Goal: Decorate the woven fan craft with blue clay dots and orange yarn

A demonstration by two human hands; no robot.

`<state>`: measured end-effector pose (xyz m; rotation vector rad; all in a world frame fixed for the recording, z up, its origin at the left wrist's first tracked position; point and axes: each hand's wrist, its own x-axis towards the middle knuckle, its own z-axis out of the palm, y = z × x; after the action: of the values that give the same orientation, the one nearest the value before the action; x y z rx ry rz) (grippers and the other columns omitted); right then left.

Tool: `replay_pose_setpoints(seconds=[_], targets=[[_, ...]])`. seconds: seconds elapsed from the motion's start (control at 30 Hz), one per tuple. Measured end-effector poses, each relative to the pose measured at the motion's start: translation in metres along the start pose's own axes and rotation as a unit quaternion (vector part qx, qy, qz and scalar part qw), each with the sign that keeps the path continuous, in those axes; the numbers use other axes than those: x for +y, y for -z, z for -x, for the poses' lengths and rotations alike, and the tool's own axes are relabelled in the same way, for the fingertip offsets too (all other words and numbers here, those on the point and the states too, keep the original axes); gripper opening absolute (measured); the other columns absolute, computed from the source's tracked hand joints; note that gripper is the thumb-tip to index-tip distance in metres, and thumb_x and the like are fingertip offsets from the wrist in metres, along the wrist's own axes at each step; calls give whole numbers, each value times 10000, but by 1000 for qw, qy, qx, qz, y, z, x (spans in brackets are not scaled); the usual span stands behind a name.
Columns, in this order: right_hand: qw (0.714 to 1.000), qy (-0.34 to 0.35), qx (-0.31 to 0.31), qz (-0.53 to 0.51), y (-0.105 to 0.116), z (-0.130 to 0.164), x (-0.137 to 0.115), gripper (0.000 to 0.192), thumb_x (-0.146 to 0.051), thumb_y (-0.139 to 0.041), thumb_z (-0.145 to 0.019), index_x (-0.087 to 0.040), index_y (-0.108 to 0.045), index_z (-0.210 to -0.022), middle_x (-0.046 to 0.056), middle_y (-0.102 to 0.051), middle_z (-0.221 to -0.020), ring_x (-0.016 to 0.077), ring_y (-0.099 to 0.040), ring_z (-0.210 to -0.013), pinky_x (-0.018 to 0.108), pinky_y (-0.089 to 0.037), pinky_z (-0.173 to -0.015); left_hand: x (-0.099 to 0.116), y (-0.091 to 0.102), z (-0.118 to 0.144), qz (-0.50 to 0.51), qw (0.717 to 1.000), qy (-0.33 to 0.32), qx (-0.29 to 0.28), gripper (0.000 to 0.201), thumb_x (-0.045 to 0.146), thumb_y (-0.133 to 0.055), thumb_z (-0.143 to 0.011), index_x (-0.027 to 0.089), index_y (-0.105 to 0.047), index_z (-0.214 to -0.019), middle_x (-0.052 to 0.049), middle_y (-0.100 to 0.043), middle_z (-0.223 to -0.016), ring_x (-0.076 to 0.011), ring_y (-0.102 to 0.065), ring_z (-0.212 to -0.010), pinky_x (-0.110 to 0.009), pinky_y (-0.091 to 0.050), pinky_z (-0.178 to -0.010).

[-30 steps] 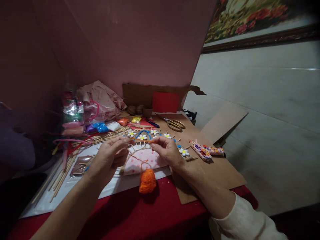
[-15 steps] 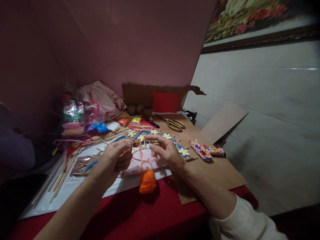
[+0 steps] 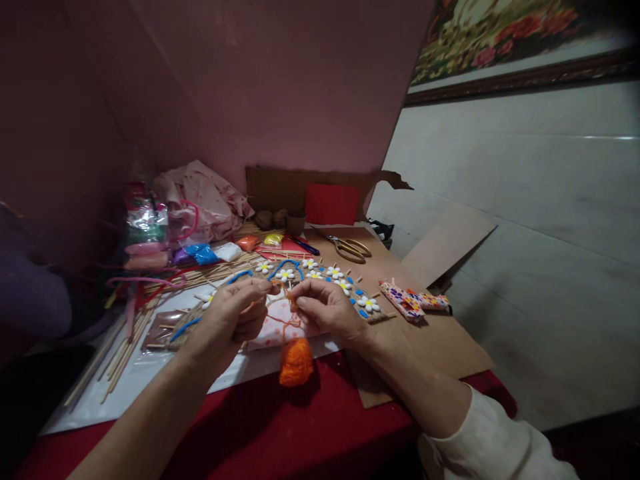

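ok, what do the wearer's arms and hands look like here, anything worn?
Both hands bare, no gloves; no rings or watch visible. The left hand and forearm are uncovered to the frame edge. The right hand leads to a cream long sleeve pushed up the forearm.

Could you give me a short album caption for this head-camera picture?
Left hand and right hand pinch orange yarn over a fan-shaped stick frame, its small orange ball on the red tablecloth.

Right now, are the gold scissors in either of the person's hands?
No, the scissors lie on the brown cardboard behind the hands, which pinch orange yarn.
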<state>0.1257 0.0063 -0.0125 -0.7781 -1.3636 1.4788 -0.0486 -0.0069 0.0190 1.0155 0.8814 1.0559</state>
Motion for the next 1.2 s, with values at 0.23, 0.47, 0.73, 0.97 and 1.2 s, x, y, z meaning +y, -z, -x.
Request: replay_pose_setpoints(seconds=[0.23, 0.47, 0.73, 0.97, 1.2], targets=[[999, -15, -23, 27, -1, 1, -4, 200, -254, -703, -650, -162, -620, -808, -22, -566, -705, 62, -457, -543, 165, -324, -420, 2, -1, 1, 6, 1000, -6, 3, 185, 319, -583, -792, 135, -593, -778, 113, -170, -439, -39, -79, -395, -160, -87, -347], [995, 8, 7, 95, 2, -3, 2, 111, -189, -623, -662, -155, -635, -767, -23, -586, -674, 82, -504, -582, 218, -401, -558, 4, -2, -1, 26, 1000, -10, 6, 176, 318, -602, -775, 143, -601, -756, 112, -170, -432, -40, -68, -389, -164, -76, -334], [979, 33, 63, 190, 7, -8, 12, 113, -139, -547, -660, -161, -633, -730, -15, -599, -663, 92, -511, -561, 214, -412, -523, 4, -2, 0, 34, 999, -21, 16, 195, 317, -583, -793, 128, -618, -763, 112, -161, -434, -38, -64, -392, -166, -80, -339], [948, 54, 123, 290, 15, -9, 17, 161, -125, -512, -662, -166, -645, -742, -15, -603, -636, 100, -511, -544, 214, -401, -504, 5, 3, 1, 54, 998, -40, 14, 167, 283, -577, -806, 147, -601, -713, 99, -161, -462, -48, -72, -413, -173, -91, -351], [945, 76, 181, 260, 13, -8, 8, 142, -192, -526, -734, -167, -648, -805, -11, -585, -636, 97, -479, -517, 223, -391, -488, 4, 3, 1, 43, 999, -25, 8, 185, 307, -566, -815, 135, -609, -761, 102, -157, -467, -47, -75, -415, -178, -87, -355]])
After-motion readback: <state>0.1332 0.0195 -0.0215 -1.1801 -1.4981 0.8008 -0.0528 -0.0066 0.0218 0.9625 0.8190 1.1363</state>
